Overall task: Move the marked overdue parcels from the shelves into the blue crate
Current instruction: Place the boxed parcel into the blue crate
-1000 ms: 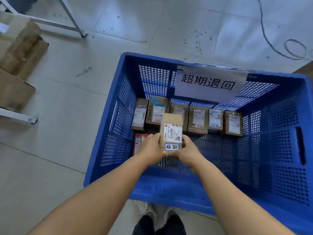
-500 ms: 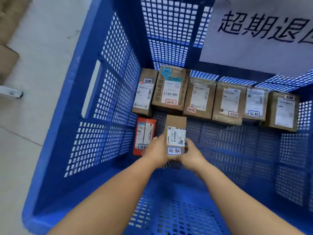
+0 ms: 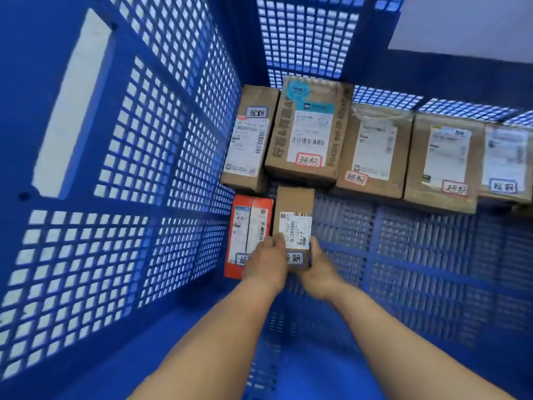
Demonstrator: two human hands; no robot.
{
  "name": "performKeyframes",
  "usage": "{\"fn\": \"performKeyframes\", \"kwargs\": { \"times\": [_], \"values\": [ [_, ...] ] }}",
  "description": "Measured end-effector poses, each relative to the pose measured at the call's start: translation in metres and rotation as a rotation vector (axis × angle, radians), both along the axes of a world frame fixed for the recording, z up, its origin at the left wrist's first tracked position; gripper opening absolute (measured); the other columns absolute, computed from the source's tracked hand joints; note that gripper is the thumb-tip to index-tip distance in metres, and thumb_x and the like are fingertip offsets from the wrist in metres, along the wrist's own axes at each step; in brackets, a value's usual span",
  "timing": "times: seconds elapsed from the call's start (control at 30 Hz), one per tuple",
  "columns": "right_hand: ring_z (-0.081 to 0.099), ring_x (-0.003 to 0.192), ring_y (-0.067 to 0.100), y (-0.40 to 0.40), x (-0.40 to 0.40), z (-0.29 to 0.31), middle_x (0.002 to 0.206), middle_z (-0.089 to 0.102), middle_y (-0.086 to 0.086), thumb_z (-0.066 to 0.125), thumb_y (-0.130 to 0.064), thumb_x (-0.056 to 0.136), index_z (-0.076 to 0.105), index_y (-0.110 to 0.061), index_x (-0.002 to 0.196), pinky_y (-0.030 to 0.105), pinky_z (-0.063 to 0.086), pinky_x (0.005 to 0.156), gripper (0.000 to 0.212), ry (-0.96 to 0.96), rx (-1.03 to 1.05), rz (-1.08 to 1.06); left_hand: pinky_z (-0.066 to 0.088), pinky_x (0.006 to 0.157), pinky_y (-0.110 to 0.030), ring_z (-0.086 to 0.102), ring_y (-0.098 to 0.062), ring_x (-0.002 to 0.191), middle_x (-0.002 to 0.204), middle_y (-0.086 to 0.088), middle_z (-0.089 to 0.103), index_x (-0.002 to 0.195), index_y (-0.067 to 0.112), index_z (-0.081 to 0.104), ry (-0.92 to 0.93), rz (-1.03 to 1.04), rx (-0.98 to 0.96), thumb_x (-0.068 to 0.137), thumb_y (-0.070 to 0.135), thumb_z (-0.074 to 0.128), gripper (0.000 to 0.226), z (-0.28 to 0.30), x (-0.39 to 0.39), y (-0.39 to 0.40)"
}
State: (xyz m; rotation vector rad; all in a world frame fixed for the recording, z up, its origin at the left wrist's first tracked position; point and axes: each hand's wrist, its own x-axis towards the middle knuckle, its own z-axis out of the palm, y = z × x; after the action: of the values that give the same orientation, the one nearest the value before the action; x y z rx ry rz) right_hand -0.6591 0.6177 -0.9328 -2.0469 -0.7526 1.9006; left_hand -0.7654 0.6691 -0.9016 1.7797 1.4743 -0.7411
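Both hands deep inside the blue crate [image 3: 121, 174], low near its floor

Small brown parcel [image 3: 294, 217] held between the two: left hand [image 3: 266, 262] on its left near corner, right hand [image 3: 315, 265] on its right near corner. Each grip curled round the near end of the box, pinching it from the two sides. Thumb of the left hand lying over the white label, half hiding the blue-edged overdue tag by the near end

Held from both sides most likely to keep the box straight and steer it into a neat spot, label up so the tag can be read

Far end of the parcel sticking out past the fingers, away from the body, pointing at the back row. Just right of the red box [image 3: 249, 235], close beside it, maybe touching. Far end close to the big brown box [image 3: 307, 134] in the back row. Cannot tell if the bottom sits on the crate floor yet

Back row of brown boxes packed side by side along the far wall, each with a small hand-written tag. New parcel seems to be starting a second row next to the red one. Likely next: let go and pull both hands out, taking care not to knock the red box
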Motion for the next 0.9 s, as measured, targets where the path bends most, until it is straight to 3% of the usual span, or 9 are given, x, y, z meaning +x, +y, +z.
{"fn": "performKeyframes", "kwargs": {
  "times": [0.1,0.2,0.37,0.4,0.47,0.57,0.67,0.9],
  "values": [
    [0.057,0.106,0.013,0.0,-0.004,-0.006,0.126,0.057,-0.004,0.047,0.004,0.086,0.024,-0.032,0.142,0.016,0.044,0.073,0.07,0.008,-0.035,0.06,0.039,0.098,-0.039,0.039,-0.029,0.124,0.137,-0.013,0.036,0.143,0.01,0.023,0.014,-0.005,0.003,0.092,0.004,0.046,0.056,-0.006,-0.002,-0.001],
    [0.055,0.106,0.014,0.002,-0.002,0.004,0.133,0.053,-0.003,0.048,0.0,0.09,0.019,-0.031,0.146,0.019,0.045,0.074,0.069,0.012,-0.049,0.041,0.037,0.103,-0.039,0.033,-0.028,0.13,0.146,-0.011,0.029,0.147,0.012,0.019,0.01,-0.017,-0.005,0.091,0.001,0.046,0.063,-0.001,0.0,0.002],
    [0.058,0.099,0.018,0.003,0.01,0.046,0.155,0.028,0.002,0.056,-0.016,0.092,-0.004,-0.026,0.153,0.021,0.047,0.061,0.086,-0.051,-0.105,-0.003,0.032,0.109,-0.036,0.027,-0.026,0.137,0.153,-0.007,0.021,0.151,0.014,0.011,-0.031,0.006,0.013,0.09,0.005,0.052,0.075,0.034,0.007,0.007],
    [0.056,0.104,0.019,0.002,0.013,0.058,0.158,0.02,0.0,0.058,-0.02,0.092,-0.005,-0.027,0.152,0.024,0.049,0.066,0.088,-0.081,-0.094,0.002,0.031,0.109,-0.036,0.028,-0.026,0.136,0.152,-0.007,0.023,0.151,0.014,0.012,-0.049,0.02,0.028,0.091,0.008,0.053,0.073,0.046,0.01,0.008],
    [0.048,0.124,0.023,0.001,0.021,0.09,0.161,0.011,-0.001,0.058,-0.023,0.091,-0.004,-0.028,0.153,0.035,0.05,0.091,0.087,-0.15,-0.053,0.012,0.032,0.108,-0.036,0.031,-0.027,0.134,0.151,-0.007,0.027,0.15,0.013,0.016,-0.082,0.037,0.062,0.092,0.013,0.053,0.069,0.076,0.017,0.009],
    [0.023,0.145,0.021,0.001,0.035,0.146,0.161,0.006,-0.002,0.053,-0.023,0.094,0.003,-0.024,0.154,0.038,0.03,0.114,0.078,-0.281,0.028,0.028,0.033,0.107,-0.036,0.034,-0.026,0.132,0.148,-0.006,0.031,0.149,0.013,0.018,-0.126,0.016,0.117,0.093,0.022,0.053,0.066,0.131,0.029,0.01],
    [0.008,0.148,0.014,-0.002,0.05,0.206,0.161,0.0,-0.006,0.049,-0.025,0.096,0.003,-0.022,0.154,0.034,0.019,0.117,0.074,-0.362,0.092,0.031,0.031,0.108,-0.036,0.033,-0.024,0.133,0.149,-0.004,0.03,0.15,0.015,0.017,-0.156,0.017,0.152,0.094,0.025,0.053,0.067,0.193,0.042,0.007],
    [0.005,0.148,0.013,-0.016,0.08,0.347,0.161,-0.001,-0.009,0.05,-0.029,0.097,0.005,-0.023,0.153,0.035,0.017,0.119,0.072,-0.516,0.188,0.012,0.027,0.11,-0.035,0.029,-0.022,0.138,0.153,-0.001,0.025,0.151,0.016,0.014,-0.227,-0.076,0.277,0.095,0.03,0.052,0.069,0.329,0.07,-0.002]
  ]
}}
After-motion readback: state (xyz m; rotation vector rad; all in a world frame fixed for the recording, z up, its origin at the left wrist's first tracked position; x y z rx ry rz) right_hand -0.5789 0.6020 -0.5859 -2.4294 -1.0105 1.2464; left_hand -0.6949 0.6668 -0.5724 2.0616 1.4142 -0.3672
